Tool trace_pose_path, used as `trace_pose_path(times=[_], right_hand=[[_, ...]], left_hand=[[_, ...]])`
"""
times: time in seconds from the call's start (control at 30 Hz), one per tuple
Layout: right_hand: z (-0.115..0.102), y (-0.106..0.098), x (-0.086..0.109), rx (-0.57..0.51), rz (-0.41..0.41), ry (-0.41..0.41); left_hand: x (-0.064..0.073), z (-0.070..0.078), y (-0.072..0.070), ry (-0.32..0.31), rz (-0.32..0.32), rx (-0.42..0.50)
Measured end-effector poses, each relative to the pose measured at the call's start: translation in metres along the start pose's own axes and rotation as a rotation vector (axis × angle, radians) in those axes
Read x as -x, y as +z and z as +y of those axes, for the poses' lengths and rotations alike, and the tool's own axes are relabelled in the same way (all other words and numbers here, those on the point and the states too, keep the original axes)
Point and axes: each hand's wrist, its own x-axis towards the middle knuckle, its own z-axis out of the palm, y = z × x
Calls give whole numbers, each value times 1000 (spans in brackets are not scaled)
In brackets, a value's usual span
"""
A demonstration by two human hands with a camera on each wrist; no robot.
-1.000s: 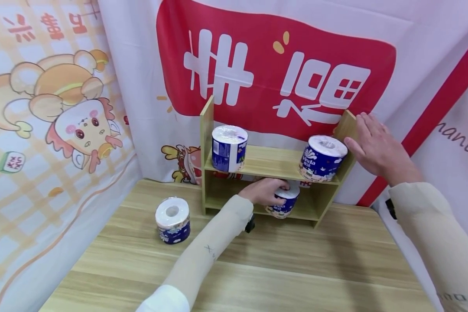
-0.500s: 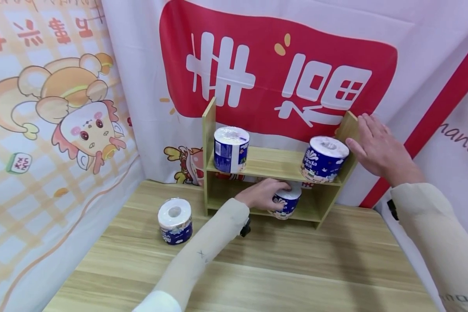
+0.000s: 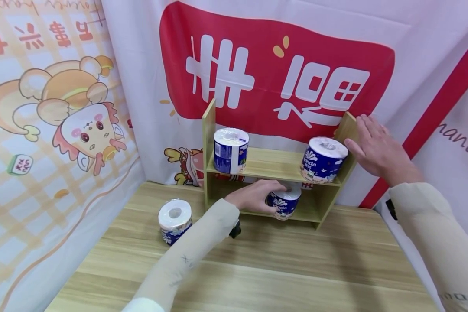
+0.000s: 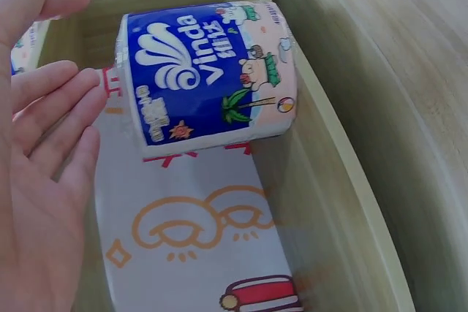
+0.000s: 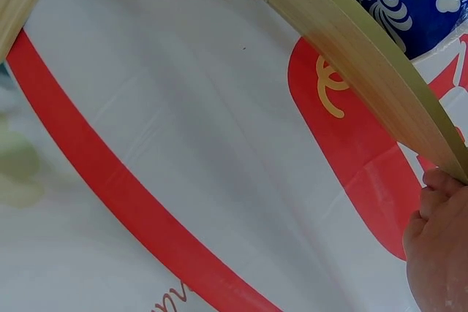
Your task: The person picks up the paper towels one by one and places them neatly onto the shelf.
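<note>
Roll point(image 3: 284, 203) on lower shelf, just beside left hand's point(image 3: 253, 196) fingers point(image 4: 51, 100).

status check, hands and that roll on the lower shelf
Left hand open beside lower-shelf roll. Right hand flat on shelf unit right side. Nothing blocking.

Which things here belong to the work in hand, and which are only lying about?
In the work:
- left hand at the toilet roll on the lower shelf
- right hand against the wooden rack

Lying about:
- two rolls on the upper shelf
- roll on the table
- printed backdrop
</note>
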Motion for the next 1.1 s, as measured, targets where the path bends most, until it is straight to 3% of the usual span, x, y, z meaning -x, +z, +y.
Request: trace_pose_path(times=[0.23, 0.6, 1.1], right_hand=[[0, 0, 1, -3, -4, 3], [1, -1, 2, 1, -12, 4], [-1, -4, 3, 30, -17, -23]], left_hand=[[16, 3, -12, -13, -13, 6], [42, 2, -28, 34, -42, -26], [91, -4, -40, -31, -29, -38]])
